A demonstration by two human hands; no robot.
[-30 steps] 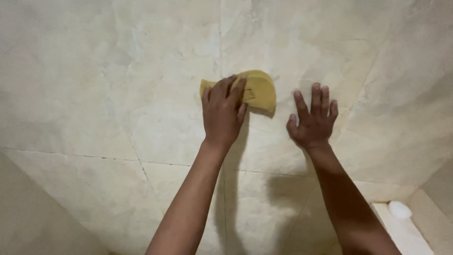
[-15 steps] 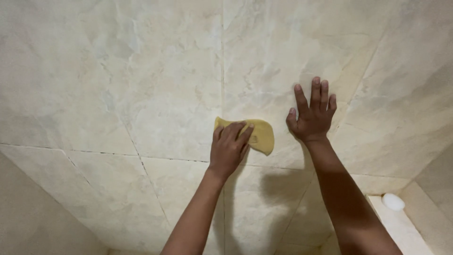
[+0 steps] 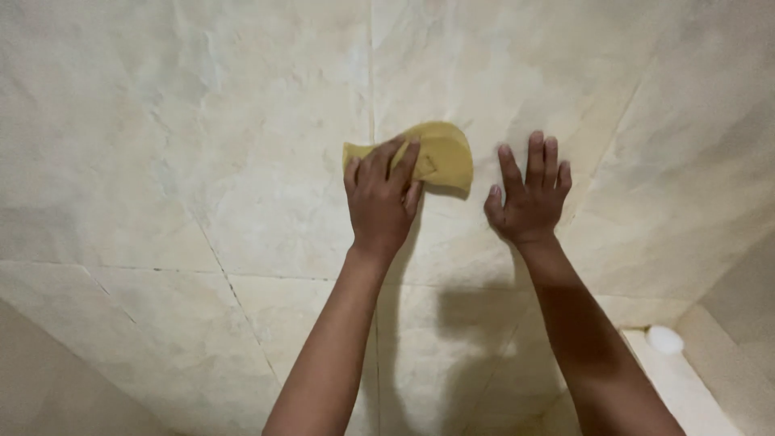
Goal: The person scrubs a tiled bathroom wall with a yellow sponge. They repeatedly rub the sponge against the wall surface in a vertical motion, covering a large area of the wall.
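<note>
My left hand [image 3: 383, 198] presses a yellow cloth [image 3: 440, 153] flat against the cream marble-look tiled wall [image 3: 202, 145]; the fingers cover the cloth's left part and its rounded right part shows. My right hand [image 3: 529, 198] lies flat on the wall just right of the cloth, fingers spread upward, holding nothing. Both forearms reach up from the bottom of the view.
Dark grout lines cross the wall, one vertical above the cloth and one horizontal below the hands. A small white round object [image 3: 664, 339] sits on a pale ledge at the lower right, near a corner of the wall.
My left hand has slid the cloth back up the wall from its lower position half a second ago. My right hand has stayed flat on the wall.
</note>
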